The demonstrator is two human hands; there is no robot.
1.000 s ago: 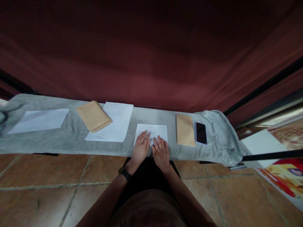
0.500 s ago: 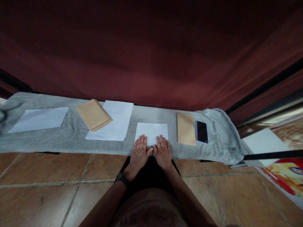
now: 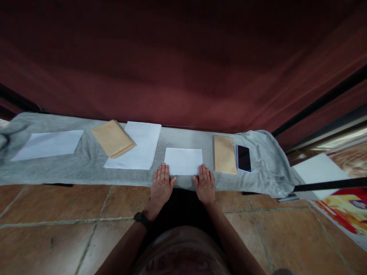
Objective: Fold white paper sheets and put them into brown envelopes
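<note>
A white sheet of paper [image 3: 184, 161] lies flat in front of me on a grey cloth [image 3: 183, 137]. My left hand [image 3: 162, 185] rests palm down at the sheet's lower left corner, fingers stretched out. At the lower right corner my right hand [image 3: 205, 185] lies flat in the same way, its thumb apart from the fingers. Neither hand holds anything. To the right of the sheet is a brown envelope [image 3: 224, 154], with a phone [image 3: 244, 159] beside it, screen dark.
On the left, several brown envelopes [image 3: 112, 139] lie stacked partly over larger white sheets [image 3: 143, 147]. Another white paper [image 3: 48, 144] is at the far left. A dark red curtain [image 3: 183, 91] hangs behind the cloth; black bars [image 3: 323, 103] slant at the right.
Both hands have moved apart, from the sheet's near part out to its two lower corners. More of the white sheet now shows.
</note>
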